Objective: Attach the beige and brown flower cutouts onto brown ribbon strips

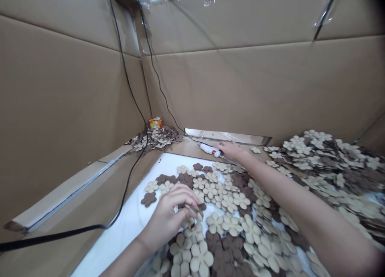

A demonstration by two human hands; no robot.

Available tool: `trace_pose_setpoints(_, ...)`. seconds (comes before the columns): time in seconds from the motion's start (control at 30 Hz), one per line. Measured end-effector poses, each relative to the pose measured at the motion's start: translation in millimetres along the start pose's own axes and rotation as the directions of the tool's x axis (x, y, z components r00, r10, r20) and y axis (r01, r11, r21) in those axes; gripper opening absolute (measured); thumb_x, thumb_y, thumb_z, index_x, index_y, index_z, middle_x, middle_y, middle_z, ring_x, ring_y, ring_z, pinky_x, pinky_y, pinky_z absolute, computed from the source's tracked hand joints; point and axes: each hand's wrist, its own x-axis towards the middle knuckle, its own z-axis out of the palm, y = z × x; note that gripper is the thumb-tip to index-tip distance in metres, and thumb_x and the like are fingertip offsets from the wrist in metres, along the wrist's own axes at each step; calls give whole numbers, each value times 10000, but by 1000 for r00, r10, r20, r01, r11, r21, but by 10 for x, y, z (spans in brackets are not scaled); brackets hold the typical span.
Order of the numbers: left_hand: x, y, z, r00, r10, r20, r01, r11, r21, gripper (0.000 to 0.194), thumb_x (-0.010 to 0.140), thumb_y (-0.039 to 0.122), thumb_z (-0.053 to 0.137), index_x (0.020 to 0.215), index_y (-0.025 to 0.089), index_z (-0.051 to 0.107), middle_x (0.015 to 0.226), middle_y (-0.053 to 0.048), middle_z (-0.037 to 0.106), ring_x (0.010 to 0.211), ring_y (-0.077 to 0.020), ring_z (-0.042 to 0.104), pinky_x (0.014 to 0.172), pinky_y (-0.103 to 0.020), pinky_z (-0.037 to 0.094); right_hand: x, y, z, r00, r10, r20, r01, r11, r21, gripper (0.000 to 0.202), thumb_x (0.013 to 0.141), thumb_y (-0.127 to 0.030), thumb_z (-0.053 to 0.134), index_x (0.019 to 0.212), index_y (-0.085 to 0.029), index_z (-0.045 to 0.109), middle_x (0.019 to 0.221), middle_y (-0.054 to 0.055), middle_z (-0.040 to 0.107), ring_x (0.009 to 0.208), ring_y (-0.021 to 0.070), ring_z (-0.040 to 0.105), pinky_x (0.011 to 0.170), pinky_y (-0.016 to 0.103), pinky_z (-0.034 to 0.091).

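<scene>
My left hand (177, 207) is closed in a pinch on a thin flower cutout (197, 213), held edge-on above the white board (120, 221). Farther off, my right hand (231, 150) reaches to the back of the board, its fingers stretched out beside a white glue gun (210, 150). Whether those fingers touch the gun I cannot tell. Beneath both arms, many beige flower cutouts (201, 257) and dark brown flower cutouts (224, 253) lie loose and overlapping on the board.
To the right rises a large heap of flower cutouts (321, 152). A smaller pile of flowers and brown strips (156, 137) sits in the back corner beside a small orange-yellow box (155, 122). Cardboard walls (255, 76) surround the space. A black cable (132, 172) hangs down along the left.
</scene>
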Motion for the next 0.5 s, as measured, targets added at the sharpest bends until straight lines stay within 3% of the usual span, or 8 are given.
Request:
trace_pose_setpoints(0.13, -20, -11, 57, 997, 78, 20, -78, 997, -2, 269, 704, -68, 540, 694, 179, 647, 783, -29, 684, 860, -173, 588, 808, -305, 466, 152, 29, 68, 999, -27, 24, 29, 997, -71, 383, 907, -241, 370, 1264, -277, 501, 1205, 147, 555, 1121, 286, 499, 933, 502, 309)
trace_pose_setpoints(0.27, -10, 14, 40, 993, 121, 3, -121, 993, 16, 238, 749, -25, 542, 709, 181, 653, 787, -29, 692, 848, -169, 607, 832, -311, 469, 211, 36, 66, 999, -35, 9, 36, 993, -108, 318, 851, -230, 472, 1152, -233, 575, 1160, 155, 567, 1106, 297, 487, 946, 506, 275)
trace_pose_setpoints(0.37, -3, 11, 13, 989, 143, -30, -141, 989, 45, 210, 778, 18, 542, 716, 185, 653, 792, -30, 694, 848, -169, 614, 829, -310, 475, 203, 25, -10, 998, -32, -47, 27, 995, -98, 277, 826, -194, 502, 1087, -210, 596, 1145, 151, 570, 1104, 294, 479, 954, 487, 270)
trace_pose_setpoints(0.5, -19, -25, 8, 990, 135, -27, -133, 989, 71, 253, 756, -29, 504, 717, 185, 633, 788, -25, 680, 867, -168, 607, 841, -312, 470, 145, 48, -233, 985, 14, -173, -18, 1000, -20, 273, 842, -218, 486, 1102, -187, 564, 1123, 160, 567, 1023, 273, 532, 866, 397, 368)
